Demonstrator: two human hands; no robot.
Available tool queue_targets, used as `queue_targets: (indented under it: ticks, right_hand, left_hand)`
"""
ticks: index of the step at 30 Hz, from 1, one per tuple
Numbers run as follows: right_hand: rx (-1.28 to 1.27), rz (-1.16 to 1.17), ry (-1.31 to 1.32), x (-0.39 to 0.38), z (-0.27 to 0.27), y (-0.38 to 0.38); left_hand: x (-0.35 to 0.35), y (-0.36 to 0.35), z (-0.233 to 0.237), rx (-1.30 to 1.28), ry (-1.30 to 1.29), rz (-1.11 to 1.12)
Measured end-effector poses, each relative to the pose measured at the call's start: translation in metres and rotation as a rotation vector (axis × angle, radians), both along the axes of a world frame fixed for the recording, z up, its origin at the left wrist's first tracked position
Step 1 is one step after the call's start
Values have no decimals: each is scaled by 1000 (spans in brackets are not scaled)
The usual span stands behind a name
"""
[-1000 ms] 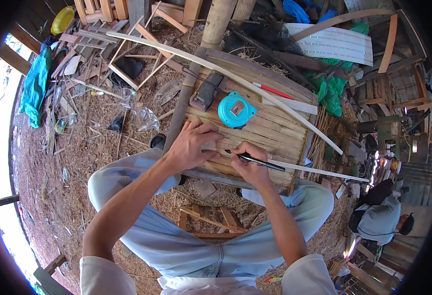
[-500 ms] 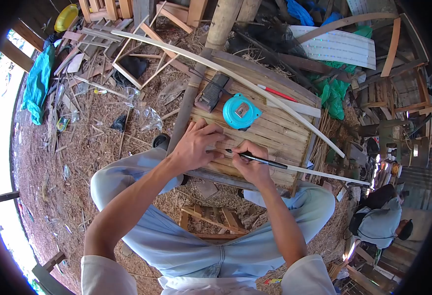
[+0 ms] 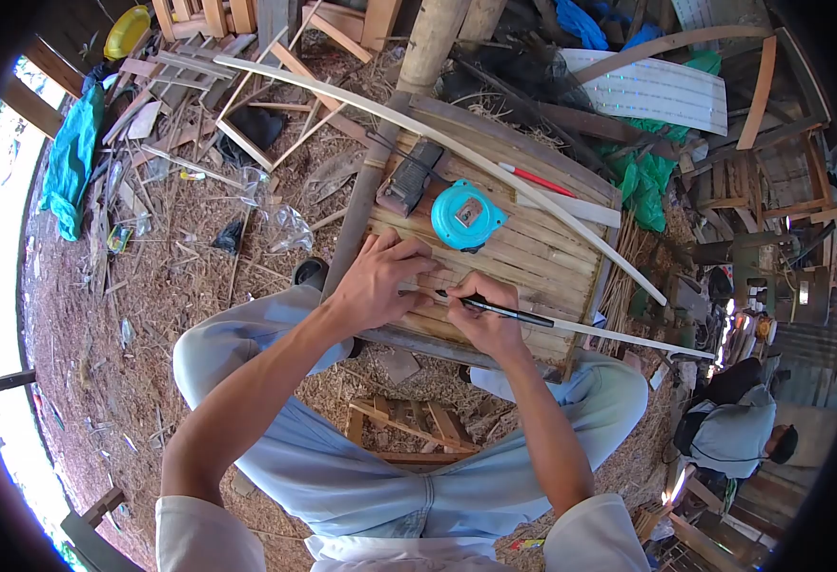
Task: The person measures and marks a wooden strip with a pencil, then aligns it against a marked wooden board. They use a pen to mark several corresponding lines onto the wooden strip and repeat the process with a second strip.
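Observation:
My right hand is closed round a black pen, its tip pointing left at a small light piece of wood. The fingers of my left hand are bent and pressed on that piece, covering part of it. Both hands rest over the slatted wooden table. Just beyond them lies a turquoise tape measure, with a dark block-shaped tool to its left. A red pencil is on the table behind the tape.
A long thin strip crosses the table diagonally. Another thin strip sticks out to the right. Wooden frames and scraps lie on the shavings-covered ground. A person sits at the far right, near a machine.

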State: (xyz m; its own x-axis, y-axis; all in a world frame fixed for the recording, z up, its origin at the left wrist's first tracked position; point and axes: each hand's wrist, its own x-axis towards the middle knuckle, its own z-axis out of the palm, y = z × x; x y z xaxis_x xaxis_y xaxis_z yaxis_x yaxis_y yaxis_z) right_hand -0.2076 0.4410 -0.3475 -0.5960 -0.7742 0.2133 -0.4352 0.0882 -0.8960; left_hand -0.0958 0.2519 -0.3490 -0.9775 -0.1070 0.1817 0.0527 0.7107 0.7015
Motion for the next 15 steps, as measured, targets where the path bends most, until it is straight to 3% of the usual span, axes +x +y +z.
queue_targets:
  ticks: [7, 12, 15]
  right_hand:
    - [28, -1, -11, -1, -1, 2]
    - [-43, -91, -210, -1, 4, 0]
    - [-50, -36, -130, 0, -2, -5]
  left_hand:
    - [0, 0, -3, -23, 31, 1]
    - [0, 1, -3, 10, 30, 14]
    - [0, 1, -3, -7, 46, 10]
